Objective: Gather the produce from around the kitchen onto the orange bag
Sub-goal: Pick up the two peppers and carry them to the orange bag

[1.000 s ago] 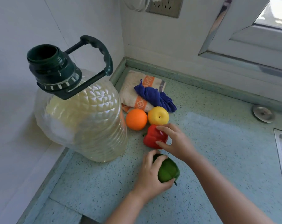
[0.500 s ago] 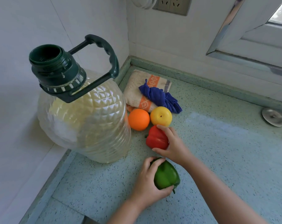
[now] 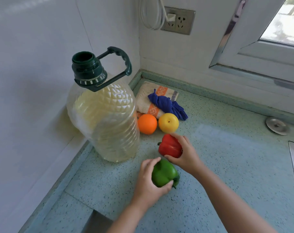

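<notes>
Pickup step: L hand point(image 3: 148, 181) curled round green bell pepper point(image 3: 163, 172), lower centre; R hand point(image 3: 186, 154) wraps red bell pepper point(image 3: 169, 146), centre. Next, prob: lift both w/o bumping oil jug point(image 3: 105, 121), carry to orange bag, not in view

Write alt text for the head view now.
The left hand grips a green pepper and the right hand a red pepper over a speckled counter. Behind them sit an orange, a yellow fruit and an oil jug.

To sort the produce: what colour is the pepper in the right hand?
The pepper is red; the head view shows it in the right hand.
</notes>
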The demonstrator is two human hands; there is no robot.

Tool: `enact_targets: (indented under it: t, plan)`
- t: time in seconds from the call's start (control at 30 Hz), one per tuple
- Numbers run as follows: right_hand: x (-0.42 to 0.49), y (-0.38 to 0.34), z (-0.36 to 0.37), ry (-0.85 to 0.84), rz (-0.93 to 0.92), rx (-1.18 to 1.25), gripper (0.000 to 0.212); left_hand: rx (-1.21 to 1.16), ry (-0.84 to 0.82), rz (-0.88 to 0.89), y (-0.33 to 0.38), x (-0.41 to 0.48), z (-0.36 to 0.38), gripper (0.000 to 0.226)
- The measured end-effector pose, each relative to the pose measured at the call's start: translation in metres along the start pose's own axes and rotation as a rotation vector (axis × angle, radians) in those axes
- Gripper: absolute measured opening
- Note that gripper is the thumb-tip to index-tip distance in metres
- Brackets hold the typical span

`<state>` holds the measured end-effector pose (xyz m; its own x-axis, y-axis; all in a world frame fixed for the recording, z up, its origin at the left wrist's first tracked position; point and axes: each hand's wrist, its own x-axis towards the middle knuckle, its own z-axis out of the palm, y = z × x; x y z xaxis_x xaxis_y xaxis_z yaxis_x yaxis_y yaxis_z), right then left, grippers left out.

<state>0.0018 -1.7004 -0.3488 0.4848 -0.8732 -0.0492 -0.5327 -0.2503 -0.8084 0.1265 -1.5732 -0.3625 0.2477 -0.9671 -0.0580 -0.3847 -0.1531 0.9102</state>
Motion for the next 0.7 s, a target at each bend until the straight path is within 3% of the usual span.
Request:
enact_targets:
  t: [0.5,0.7]
  plan:
    - [-0.114,-0.036,-0.052,0.101,-0.192,0.122,0.071,-0.019,0.365,0.064,0.071,-0.108,-0.003,0.065]
    - [-0.167,-0.045,-0.064,0.103,-0.243,0.208,0.069,-0.046,0.561,0.007,0.096,-0.175,0.013,0.068]
